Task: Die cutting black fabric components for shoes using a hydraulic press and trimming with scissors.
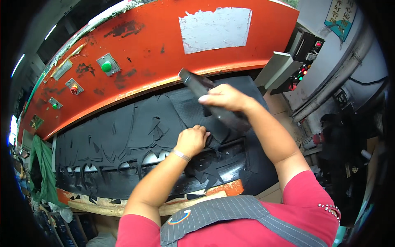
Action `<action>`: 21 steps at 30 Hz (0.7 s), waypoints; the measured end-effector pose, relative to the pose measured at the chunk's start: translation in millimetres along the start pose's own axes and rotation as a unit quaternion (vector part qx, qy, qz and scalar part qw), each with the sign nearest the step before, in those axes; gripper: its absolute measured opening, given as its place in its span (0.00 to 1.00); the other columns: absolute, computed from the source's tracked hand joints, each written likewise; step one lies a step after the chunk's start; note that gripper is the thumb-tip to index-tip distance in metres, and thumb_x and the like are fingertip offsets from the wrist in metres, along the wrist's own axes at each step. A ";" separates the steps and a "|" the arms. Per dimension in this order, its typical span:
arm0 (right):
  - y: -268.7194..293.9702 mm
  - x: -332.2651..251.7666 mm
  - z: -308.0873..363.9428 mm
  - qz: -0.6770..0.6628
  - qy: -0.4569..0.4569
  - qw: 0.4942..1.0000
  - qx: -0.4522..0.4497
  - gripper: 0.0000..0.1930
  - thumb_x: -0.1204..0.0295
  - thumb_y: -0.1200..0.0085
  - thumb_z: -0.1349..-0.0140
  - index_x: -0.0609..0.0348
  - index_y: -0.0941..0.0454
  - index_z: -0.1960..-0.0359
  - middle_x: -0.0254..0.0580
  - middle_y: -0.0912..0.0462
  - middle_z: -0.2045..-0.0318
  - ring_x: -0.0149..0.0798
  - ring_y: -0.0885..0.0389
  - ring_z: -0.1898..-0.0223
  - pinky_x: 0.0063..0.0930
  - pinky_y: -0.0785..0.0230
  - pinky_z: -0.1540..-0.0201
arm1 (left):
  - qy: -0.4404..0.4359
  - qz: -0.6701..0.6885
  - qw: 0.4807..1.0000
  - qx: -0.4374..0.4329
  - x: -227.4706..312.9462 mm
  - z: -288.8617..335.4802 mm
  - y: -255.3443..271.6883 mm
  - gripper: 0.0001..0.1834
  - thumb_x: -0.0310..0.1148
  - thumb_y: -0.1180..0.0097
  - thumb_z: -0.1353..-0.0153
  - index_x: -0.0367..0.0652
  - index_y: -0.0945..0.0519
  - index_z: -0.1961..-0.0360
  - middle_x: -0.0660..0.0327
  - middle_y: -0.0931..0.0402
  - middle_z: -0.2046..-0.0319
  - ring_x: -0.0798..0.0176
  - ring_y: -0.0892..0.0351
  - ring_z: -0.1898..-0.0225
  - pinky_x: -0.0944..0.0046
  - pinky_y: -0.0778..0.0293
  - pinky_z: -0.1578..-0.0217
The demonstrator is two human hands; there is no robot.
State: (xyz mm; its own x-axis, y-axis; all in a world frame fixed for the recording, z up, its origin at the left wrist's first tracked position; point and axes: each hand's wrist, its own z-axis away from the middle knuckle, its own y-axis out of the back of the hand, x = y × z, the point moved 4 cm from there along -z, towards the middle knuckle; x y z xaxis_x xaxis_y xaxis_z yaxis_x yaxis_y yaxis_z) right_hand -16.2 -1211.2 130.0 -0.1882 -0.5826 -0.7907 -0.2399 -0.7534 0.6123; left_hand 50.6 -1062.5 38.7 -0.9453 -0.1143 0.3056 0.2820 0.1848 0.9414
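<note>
My right hand (227, 98) grips a long, dark cutting die (220, 117), blurred a little, tilted and raised over the far right part of the black sheet material (154, 117). Just left of it and nearer to me, my left hand (192, 142) has its fingers curled together on the edge of the black sheet, by a cut-out gap. What lies under those fingertips is partly hidden. Cut slits, curved notches and loose scraps mark the sheet, and the shiny dark bed (111, 181) shows along its near side.
An orange press beam (152, 41) spans the back, carrying a green push button (106, 66) and a red button (74, 89). At the right stands a control box (302, 74) with lit buttons. Green cloth (41, 168) hangs at the left; a worn wooden edge (98, 208) runs along the front.
</note>
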 end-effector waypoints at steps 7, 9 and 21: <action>61.8 -19.5 116.7 0.063 0.052 0.981 0.176 0.22 0.59 0.45 0.42 0.62 0.31 0.87 0.45 0.33 0.89 0.34 0.37 0.85 0.35 0.44 0.80 | -0.167 -0.087 0.972 -0.141 20.6 -67.8 10.6 0.14 0.35 0.44 0.45 0.48 0.22 0.56 0.59 0.23 0.54 0.55 0.23 0.55 0.57 0.26 0.56; 54.2 -12.6 141.3 0.154 0.090 0.968 0.176 0.24 0.58 0.45 0.43 0.62 0.31 0.90 0.51 0.31 0.89 0.46 0.32 0.86 0.39 0.42 0.80 | -0.400 -0.146 0.894 -0.136 34.6 -76.4 -4.1 0.19 0.32 0.45 0.47 0.52 0.23 0.51 0.66 0.25 0.52 0.62 0.27 0.49 0.60 0.32 0.49; -21.1 55.3 183.6 0.224 0.110 0.936 0.247 0.23 0.51 0.43 0.50 0.54 0.29 0.92 0.42 0.30 0.91 0.49 0.33 0.85 0.36 0.37 0.71 | -0.446 -0.415 0.742 -0.280 79.8 -134.0 -28.4 0.19 0.37 0.42 0.47 0.62 0.22 0.52 0.68 0.29 0.49 0.65 0.32 0.43 0.56 0.42 0.41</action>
State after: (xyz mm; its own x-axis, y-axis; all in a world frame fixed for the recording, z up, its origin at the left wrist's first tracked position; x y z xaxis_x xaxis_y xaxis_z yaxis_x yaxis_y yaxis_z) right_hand -196.4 -1171.6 73.7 -0.1870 -0.8961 -0.4025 -0.6048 -0.2179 0.7660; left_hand -10.9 -1207.7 55.5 -0.4929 0.7765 -0.3926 -0.6704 -0.0513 0.7402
